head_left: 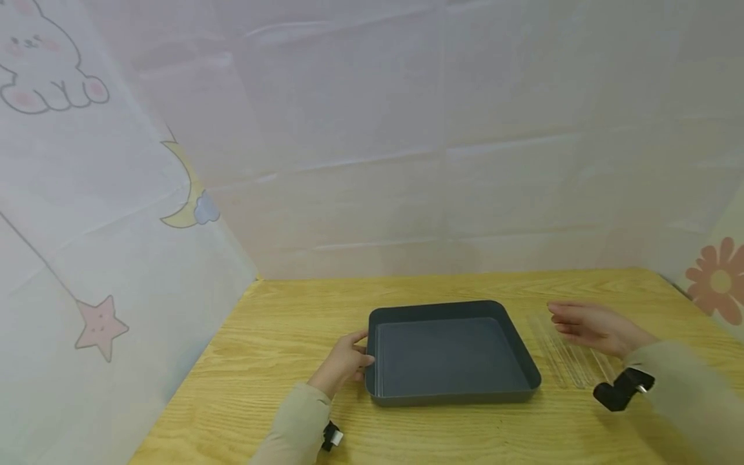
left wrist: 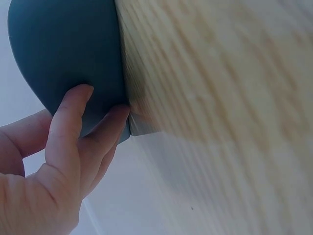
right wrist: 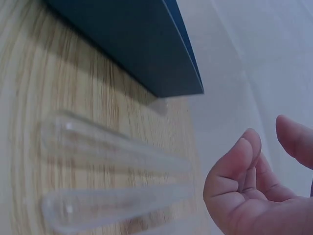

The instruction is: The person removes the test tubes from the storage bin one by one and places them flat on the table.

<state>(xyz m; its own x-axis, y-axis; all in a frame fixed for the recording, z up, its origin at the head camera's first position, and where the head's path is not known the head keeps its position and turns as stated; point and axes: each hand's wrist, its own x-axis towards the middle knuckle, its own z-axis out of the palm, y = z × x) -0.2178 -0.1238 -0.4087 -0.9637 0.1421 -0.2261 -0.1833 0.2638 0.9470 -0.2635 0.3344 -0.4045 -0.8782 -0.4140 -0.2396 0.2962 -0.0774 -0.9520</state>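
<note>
A dark grey rectangular tray (head_left: 453,355) with raised walls lies on the table. My left hand (head_left: 345,363) holds its left side; in the left wrist view, fingertips of the left hand (left wrist: 73,152) press the outer wall near a corner. To the tray's right lie several clear, round-ended test tubes (head_left: 572,361), side by side. Two tubes show large in the right wrist view, the nearer-to-tray tube (right wrist: 107,147) lying apart from the wall. Over the tubes' far ends hovers my right hand (head_left: 595,328), fingers loosely bent, thumb apart, holding nothing.
The wooden table (head_left: 261,361) meets a pale hanging cloth (head_left: 360,194) at the back, and printed cloth closes in both sides. Black cameras are strapped to both wrists, the right wrist camera (head_left: 623,389) low beside the tubes.
</note>
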